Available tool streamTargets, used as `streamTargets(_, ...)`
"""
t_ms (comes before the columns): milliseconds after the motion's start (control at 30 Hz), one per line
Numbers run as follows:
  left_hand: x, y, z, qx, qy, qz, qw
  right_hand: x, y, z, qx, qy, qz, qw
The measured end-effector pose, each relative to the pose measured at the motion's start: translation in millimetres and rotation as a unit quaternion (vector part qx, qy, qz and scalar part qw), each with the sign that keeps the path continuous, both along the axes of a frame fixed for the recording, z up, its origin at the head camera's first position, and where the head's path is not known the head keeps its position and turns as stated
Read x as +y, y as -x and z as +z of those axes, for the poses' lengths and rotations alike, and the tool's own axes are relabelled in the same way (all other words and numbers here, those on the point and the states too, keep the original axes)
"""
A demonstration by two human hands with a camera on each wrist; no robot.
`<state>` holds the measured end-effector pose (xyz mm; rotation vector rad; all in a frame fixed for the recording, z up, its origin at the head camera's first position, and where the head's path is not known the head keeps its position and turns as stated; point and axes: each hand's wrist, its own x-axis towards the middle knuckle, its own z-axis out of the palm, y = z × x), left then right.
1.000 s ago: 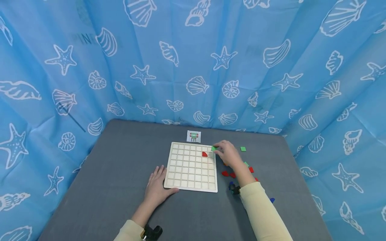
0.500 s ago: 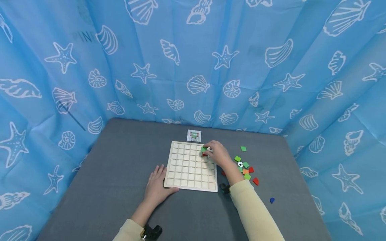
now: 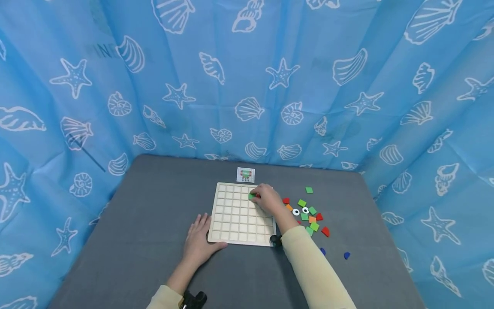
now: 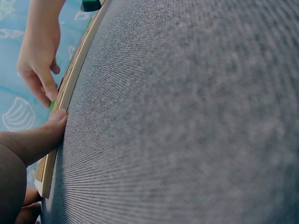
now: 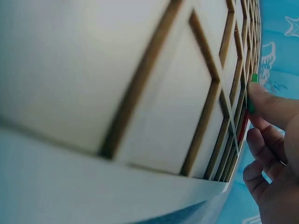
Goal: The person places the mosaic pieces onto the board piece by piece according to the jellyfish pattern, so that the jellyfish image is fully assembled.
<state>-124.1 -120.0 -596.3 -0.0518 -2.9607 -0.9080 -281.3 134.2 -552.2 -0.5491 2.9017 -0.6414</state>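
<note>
A pale gridded board [image 3: 236, 215] lies on the grey table. My right hand [image 3: 268, 201] is over its far part and pinches a small green square tile [image 3: 251, 196] between thumb and fingers. In the right wrist view the green tile [image 5: 252, 95] is at the grid, beside a red piece [image 5: 243, 126] set in the board and mostly hidden from the head view. My left hand [image 3: 199, 239] rests at the board's near left corner, fingers straight along the left side, thumb touching the front edge. The left wrist view shows that thumb [image 4: 44, 137] against the rim.
A small printed card [image 3: 245, 174] lies behind the board. To the right are scattered loose pieces: green tiles [image 3: 314, 226], red pieces [image 3: 326, 231], an orange tile [image 3: 312, 219], white rings [image 3: 296, 212] and blue pieces [image 3: 347, 255]. A blue shell-patterned curtain [image 3: 216, 107] surrounds the table.
My right hand has moved left across the board with the green tile, past the red piece, uncovering more loose pieces on the right. The left hand stays in place at the board's corner.
</note>
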Motion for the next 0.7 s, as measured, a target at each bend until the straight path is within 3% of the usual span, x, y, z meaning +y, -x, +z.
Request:
streamTargets(333,0,0.0,2.2,-0.013,-0.011,-0.003,0.9998,-4,0.6,6.5,-0.026,-0.022,-0.023,0.999)
streamTargets(700,-2,0.3,2.4,-0.015,-0.012,0.0,0.9998,8,-12.1,26.9,-0.001,0.024,-0.03,0.999)
